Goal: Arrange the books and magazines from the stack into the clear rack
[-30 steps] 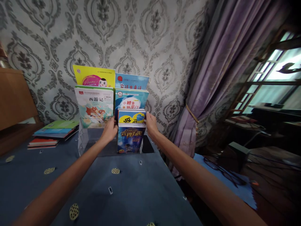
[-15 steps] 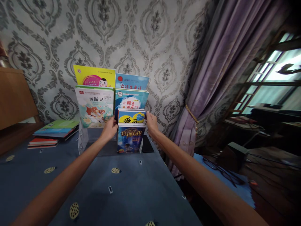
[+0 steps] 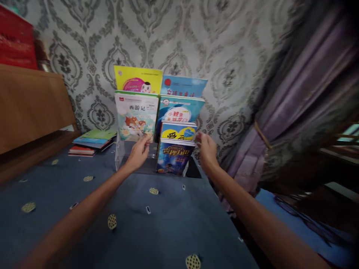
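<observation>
From the left hand, the white-covered book is blocking twelve o'clock, the dark blue book is standing across a gap at three, and open tablecloth is stretching toward six. From the right hand, the yellow-and-blue book is barring ten o'clock, while the purple curtain is hanging between two and four.

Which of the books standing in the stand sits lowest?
The dark blue book with gold lettering, at the front right of the clear stand. It sits lower than all the others, even the yellow-and-blue book just behind it.
</observation>
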`<act>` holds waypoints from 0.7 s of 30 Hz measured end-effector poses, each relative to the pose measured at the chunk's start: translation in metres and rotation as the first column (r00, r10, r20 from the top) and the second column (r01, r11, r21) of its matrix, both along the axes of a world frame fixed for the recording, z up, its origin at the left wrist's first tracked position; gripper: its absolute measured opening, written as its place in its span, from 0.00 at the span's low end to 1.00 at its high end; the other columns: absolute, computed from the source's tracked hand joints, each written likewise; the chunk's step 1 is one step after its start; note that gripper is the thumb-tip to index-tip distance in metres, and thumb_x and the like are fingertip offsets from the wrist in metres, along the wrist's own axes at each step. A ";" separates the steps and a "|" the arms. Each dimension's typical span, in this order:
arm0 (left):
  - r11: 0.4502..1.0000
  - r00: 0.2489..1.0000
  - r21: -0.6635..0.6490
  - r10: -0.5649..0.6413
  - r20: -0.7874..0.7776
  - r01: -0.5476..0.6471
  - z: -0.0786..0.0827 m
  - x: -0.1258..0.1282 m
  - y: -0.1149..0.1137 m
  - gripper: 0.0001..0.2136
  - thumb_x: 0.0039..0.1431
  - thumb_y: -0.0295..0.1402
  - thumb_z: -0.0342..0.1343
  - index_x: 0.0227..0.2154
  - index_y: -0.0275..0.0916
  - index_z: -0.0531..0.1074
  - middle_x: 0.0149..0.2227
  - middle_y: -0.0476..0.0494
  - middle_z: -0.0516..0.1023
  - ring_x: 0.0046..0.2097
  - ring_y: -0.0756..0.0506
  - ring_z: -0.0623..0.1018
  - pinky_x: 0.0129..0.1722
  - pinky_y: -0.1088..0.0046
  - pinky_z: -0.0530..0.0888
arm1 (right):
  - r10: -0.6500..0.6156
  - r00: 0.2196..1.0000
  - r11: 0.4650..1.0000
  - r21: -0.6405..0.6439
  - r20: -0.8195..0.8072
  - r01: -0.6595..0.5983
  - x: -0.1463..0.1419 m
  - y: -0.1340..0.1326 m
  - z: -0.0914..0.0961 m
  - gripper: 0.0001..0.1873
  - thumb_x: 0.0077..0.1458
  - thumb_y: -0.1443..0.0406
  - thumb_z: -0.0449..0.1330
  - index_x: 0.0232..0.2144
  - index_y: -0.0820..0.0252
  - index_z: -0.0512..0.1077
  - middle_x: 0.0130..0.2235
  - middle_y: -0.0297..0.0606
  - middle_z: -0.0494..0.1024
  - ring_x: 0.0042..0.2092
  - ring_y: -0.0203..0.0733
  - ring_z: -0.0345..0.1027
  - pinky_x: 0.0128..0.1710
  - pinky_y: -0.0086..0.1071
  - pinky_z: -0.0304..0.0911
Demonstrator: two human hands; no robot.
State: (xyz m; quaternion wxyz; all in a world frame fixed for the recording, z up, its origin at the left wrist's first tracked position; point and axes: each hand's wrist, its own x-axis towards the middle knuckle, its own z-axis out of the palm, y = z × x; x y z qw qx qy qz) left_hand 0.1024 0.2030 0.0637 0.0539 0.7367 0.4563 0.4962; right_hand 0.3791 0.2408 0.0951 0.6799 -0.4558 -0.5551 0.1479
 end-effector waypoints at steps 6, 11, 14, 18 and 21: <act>0.892 0.886 -0.130 0.395 -0.242 -0.433 -0.037 -0.131 -0.027 0.14 0.61 0.27 0.44 0.40 0.41 0.75 0.42 0.43 0.80 0.46 0.43 0.78 0.49 0.67 0.73 | 0.038 0.972 0.999 -0.041 0.234 -0.029 -0.012 -0.100 -0.055 0.21 0.64 0.48 0.50 0.38 0.55 0.74 0.38 0.41 0.79 0.43 0.47 0.73 0.44 0.39 0.68; 0.668 0.682 -0.191 0.628 -0.374 -0.719 -0.038 -0.210 0.011 0.16 0.61 0.26 0.41 0.44 0.35 0.73 0.48 0.32 0.78 0.51 0.38 0.76 0.52 0.62 0.71 | 0.417 0.805 0.908 -0.228 0.422 -0.351 -0.062 -0.149 -0.092 0.20 0.68 0.53 0.48 0.37 0.53 0.77 0.34 0.38 0.80 0.38 0.44 0.76 0.39 0.34 0.72; 0.640 0.639 -0.173 0.627 -0.446 -0.749 -0.040 -0.220 0.044 0.15 0.61 0.29 0.45 0.46 0.33 0.72 0.50 0.29 0.77 0.54 0.35 0.74 0.55 0.60 0.68 | 0.548 0.683 0.835 -0.271 0.483 -0.479 -0.085 -0.152 -0.106 0.19 0.69 0.56 0.47 0.41 0.52 0.78 0.38 0.39 0.82 0.42 0.44 0.77 0.45 0.34 0.73; 0.642 0.607 -0.151 0.584 -0.539 -0.752 -0.050 -0.215 0.091 0.16 0.62 0.34 0.49 0.48 0.32 0.72 0.52 0.25 0.74 0.56 0.33 0.71 0.55 0.58 0.67 | 0.571 0.663 0.821 -0.328 0.484 -0.467 -0.087 -0.144 -0.124 0.18 0.68 0.55 0.50 0.46 0.51 0.78 0.44 0.41 0.83 0.49 0.46 0.77 0.52 0.37 0.72; 0.634 0.579 -0.142 0.562 -0.591 -0.760 -0.056 -0.213 0.121 0.17 0.62 0.34 0.49 0.49 0.30 0.71 0.55 0.22 0.72 0.59 0.31 0.68 0.55 0.56 0.66 | 0.600 0.694 0.793 -0.415 0.399 -0.447 -0.080 -0.135 -0.132 0.19 0.67 0.53 0.50 0.46 0.48 0.79 0.41 0.40 0.83 0.45 0.46 0.79 0.47 0.35 0.75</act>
